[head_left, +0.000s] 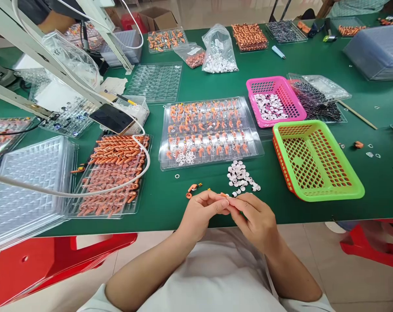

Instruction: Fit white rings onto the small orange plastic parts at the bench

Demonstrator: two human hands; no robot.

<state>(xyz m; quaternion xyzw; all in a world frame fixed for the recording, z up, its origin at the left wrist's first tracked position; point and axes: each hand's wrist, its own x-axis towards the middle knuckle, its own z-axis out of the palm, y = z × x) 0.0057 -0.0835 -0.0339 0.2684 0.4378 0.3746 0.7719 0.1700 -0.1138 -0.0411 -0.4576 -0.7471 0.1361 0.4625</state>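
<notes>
My left hand and my right hand meet at the table's front edge, fingertips pinched together. Between them shows a bit of a small orange plastic part, mostly hidden by the fingers. Just beyond my right hand lies a pile of small white discs. Near my left fingers are loose orange pieces with a tiny yellow-and-black bit. Farther out stands a clear compartment tray filled with rows of orange parts, and a heap of white rings rests on its near left corner.
On the right are a green basket and a pink basket holding white pieces. At left, a tray of orange parts sits beside stacked clear trays. A white cable loops over them. Red stools stand below.
</notes>
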